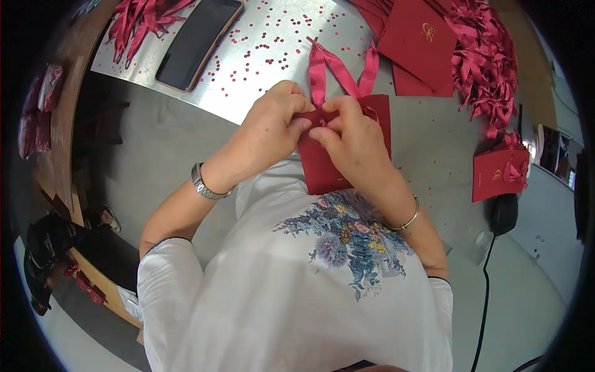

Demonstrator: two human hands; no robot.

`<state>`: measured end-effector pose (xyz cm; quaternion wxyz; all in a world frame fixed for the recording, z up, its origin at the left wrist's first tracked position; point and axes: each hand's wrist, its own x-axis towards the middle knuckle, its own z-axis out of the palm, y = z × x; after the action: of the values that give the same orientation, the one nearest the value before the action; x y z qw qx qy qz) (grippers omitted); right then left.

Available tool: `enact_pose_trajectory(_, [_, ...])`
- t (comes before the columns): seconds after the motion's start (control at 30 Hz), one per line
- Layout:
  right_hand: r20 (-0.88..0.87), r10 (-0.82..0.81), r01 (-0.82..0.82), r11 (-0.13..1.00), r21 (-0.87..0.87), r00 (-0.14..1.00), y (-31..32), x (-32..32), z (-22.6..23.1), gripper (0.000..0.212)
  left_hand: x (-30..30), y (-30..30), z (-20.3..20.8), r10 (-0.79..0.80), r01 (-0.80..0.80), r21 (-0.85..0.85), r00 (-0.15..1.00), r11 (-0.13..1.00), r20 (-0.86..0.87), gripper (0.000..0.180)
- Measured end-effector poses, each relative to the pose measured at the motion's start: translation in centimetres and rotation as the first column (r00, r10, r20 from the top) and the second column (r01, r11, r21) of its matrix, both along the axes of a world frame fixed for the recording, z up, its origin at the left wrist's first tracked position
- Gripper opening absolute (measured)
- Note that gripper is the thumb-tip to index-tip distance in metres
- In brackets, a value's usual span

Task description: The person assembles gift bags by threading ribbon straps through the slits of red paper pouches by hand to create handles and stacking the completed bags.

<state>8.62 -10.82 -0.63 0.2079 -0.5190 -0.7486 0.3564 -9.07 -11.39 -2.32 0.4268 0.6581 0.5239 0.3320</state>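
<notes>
A small red paper gift bag (322,166) hangs at the table's near edge, in front of my body. Its red ribbon (317,73) loops up from the top and lies on the table. My left hand (271,124) pinches the ribbon at the bag's top left, thumb and forefinger together. Close beside it, my right hand (358,137) is closed too, thumb and fingers pinching the ribbon at the bag's upper part. The fingers cover the exact spot where the ribbon meets the bag.
On the metal table (260,74) lie scattered red paper dots, a black phone (199,42) and red ribbons (144,25). Flat red bags (416,46) are stacked at far right, beside a heap of ribbons (486,59). Another red bag (493,173) hangs beyond my right arm.
</notes>
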Motion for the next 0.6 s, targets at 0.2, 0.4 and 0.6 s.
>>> enact_pose_trajectory(0.2, [-0.132,-0.029,0.006,0.985,-0.175,0.991,0.3,0.5,-0.1,0.024,0.2,-0.2,0.1,-0.012,0.011,0.035,1.000,0.999,0.007,0.013])
enact_pose_trajectory(0.4, [0.159,0.053,-0.081,0.981,0.176,0.986,0.0,0.2,-0.2,0.021,0.4,-0.5,0.4,-0.055,0.054,0.084,0.998,0.995,0.011,0.012])
enact_pose_trajectory(0.6, [0.168,0.100,-0.146,0.945,0.292,0.981,-0.7,0.4,0.3,0.021,-0.8,0.9,1.7,-0.107,0.108,0.039,0.994,0.993,-0.023,0.010])
